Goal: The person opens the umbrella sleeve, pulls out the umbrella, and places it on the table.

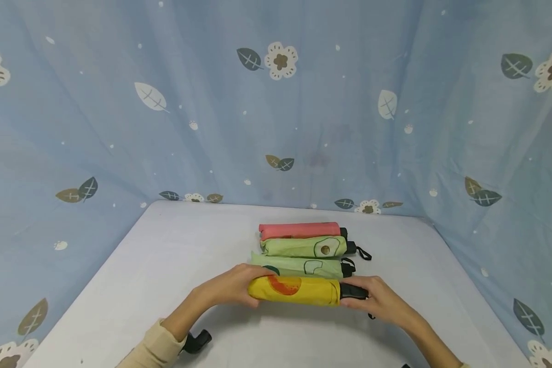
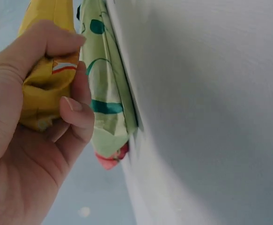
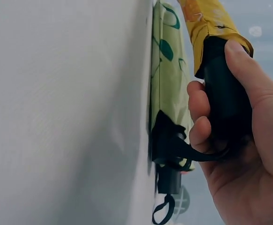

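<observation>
A folded yellow umbrella (image 1: 310, 292) with an orange-red print is held level, a little above the white table, its shadow falling below it. My left hand (image 1: 233, 287) grips its cloth end, thumb on one side and fingers curled round the other, as the left wrist view shows. At the opposite end, my right hand (image 3: 248, 126) holds the black handle (image 3: 223, 89), and a black wrist strap (image 3: 197, 152) hangs from it. Just beyond lies a folded light green umbrella (image 1: 290, 265); a second green umbrella (image 1: 299, 247) with an avocado print and a pink umbrella (image 1: 299, 230) follow behind.
The three umbrellas lie side by side on the white table (image 1: 188, 235), handles to the right. A blue patterned curtain (image 1: 276, 128) surrounds the table at the back and sides. A black object (image 1: 197, 341) shows beside my left sleeve (image 1: 158, 347).
</observation>
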Motion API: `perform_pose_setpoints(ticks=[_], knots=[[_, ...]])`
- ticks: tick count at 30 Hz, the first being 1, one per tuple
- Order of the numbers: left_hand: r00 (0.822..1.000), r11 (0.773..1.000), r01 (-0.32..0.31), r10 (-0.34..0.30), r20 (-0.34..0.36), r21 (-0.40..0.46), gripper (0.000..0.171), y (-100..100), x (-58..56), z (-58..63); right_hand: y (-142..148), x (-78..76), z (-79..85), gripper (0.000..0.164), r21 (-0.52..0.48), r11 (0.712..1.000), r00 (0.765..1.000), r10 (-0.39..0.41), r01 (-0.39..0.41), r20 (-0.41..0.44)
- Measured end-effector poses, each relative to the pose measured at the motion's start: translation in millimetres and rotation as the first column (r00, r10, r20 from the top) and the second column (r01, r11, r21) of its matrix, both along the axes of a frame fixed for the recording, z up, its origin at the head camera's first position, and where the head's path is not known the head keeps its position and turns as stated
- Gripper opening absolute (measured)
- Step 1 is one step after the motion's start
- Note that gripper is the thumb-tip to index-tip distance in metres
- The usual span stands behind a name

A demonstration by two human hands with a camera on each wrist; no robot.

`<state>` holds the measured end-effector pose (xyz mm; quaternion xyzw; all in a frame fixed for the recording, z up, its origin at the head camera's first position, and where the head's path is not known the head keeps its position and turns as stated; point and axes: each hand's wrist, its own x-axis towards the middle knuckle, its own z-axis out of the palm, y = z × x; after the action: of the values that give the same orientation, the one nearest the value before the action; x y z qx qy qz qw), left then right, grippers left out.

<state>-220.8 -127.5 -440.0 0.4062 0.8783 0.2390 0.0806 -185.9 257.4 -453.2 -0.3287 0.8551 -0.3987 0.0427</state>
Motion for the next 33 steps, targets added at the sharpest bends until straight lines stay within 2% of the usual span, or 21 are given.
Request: perform_pose_setpoints(ticks=[4, 9, 17, 24, 28, 33], knots=[[1.000, 1.000, -0.015, 0.015, -0.013, 0.014, 0.066, -4.5, -1.4, -0.6, 6.4, 1.6, 0.1, 0.034, -0.004, 0.999, 0.999, -0.034, 0.033, -0.020], [1.000, 0.999, 0.003, -0.002, -0.019, 0.042, 0.069, -6.5, -3.5, -1.7, 13.6, 2.8, -1.0, 0.035, -0.010, 0.999, 0.998, -0.049, 0.048, -0.034], [0.999, 0.998, -0.026, 0.024, 0.020, 0.061, 0.054, -12.8, -3.6, -4.1, 23.6, 5.6, -1.4, 0.035, -0.037, 0.998, 0.999, -0.046, 0.045, -0.018], [0.995, 0.997, -0.017, 0.009, 0.101, 0.078, 0.056, -14.1, -2.9, -3.9, 27.9, 8.1, -5.0, 0.034, -0.042, 0.997, 0.998, -0.063, 0.062, -0.019], [0.992, 0.986, -0.001, -0.020, 0.121, 0.169, 0.052, -17.3, -1.8, -5.5, 28.8, 9.4, -5.4, 0.034, -0.063, 0.996, 0.998, -0.057, 0.056, -0.025], [0.996, 0.961, 0.009, -0.032, 0.080, 0.277, 0.034, -20.2, -1.4, -6.9, 29.4, 9.5, -5.9, 0.034, -0.077, 0.995, 0.998, -0.063, 0.062, -0.014]])
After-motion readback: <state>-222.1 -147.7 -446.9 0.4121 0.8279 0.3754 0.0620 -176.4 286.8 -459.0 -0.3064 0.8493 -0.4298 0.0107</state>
